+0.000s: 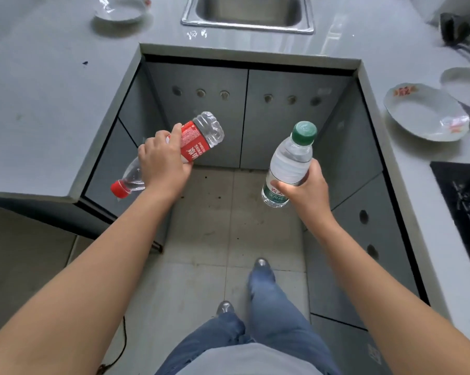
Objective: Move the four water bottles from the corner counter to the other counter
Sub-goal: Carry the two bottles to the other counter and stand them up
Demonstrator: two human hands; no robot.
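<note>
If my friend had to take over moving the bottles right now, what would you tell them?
Left hand: closed around the red-capped bottle, held nearly sideways, cap pointing toward the left counter.
Right hand: closed around the green-capped bottle, held roughly upright, cap up.
Both bottles are in the air over the floor between the counters; neither is set down yet.
Done: two bottles picked up.
Left: put these two down on the other counter. No other bottles show in this view, so I cannot tell whether the remaining two are already moved or still waiting.
</note>
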